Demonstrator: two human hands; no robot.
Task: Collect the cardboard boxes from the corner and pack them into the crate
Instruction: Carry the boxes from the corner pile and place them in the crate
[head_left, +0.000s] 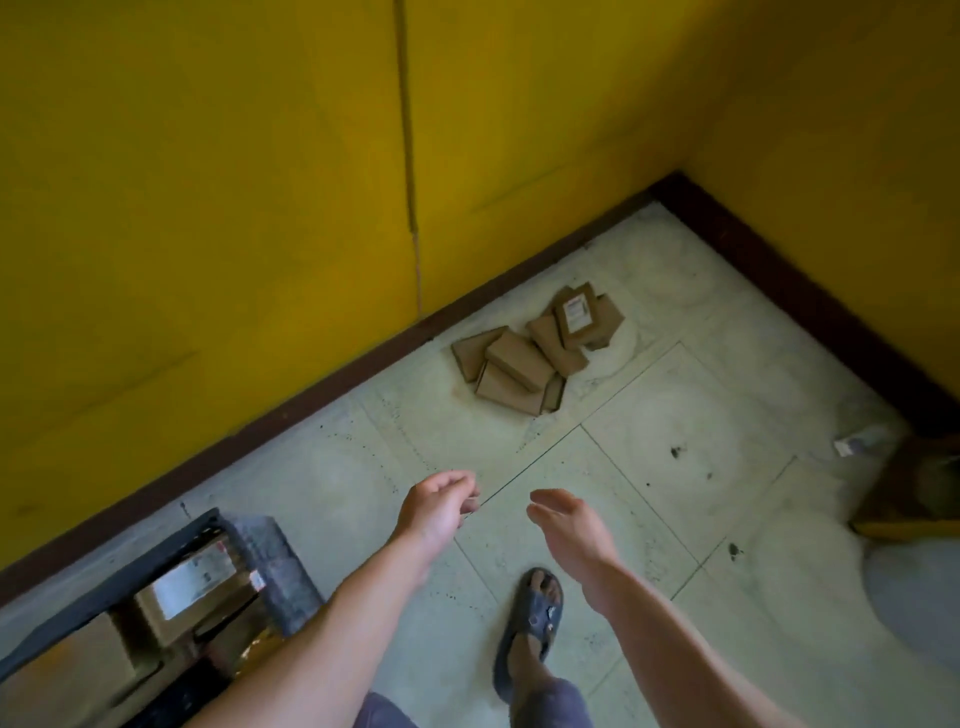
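Several small brown cardboard boxes (535, 351) lie in a loose pile on the tiled floor near the corner of the yellow walls; the top one carries a white label. A dark crate (130, 577) stands at the lower left by the wall, with several boxes inside it. My left hand (439, 506) hangs in the air with loosely curled fingers and holds nothing. My right hand (563, 525) is stretched forward with relaxed fingers, also holding nothing. Both hands are well short of the pile, above bare floor.
Yellow walls with a dark skirting board (322, 395) close off the left and far right. A brown object (914, 493) sits at the right edge. My foot in a dark sandal (535, 618) stands on the tiles below my hands.
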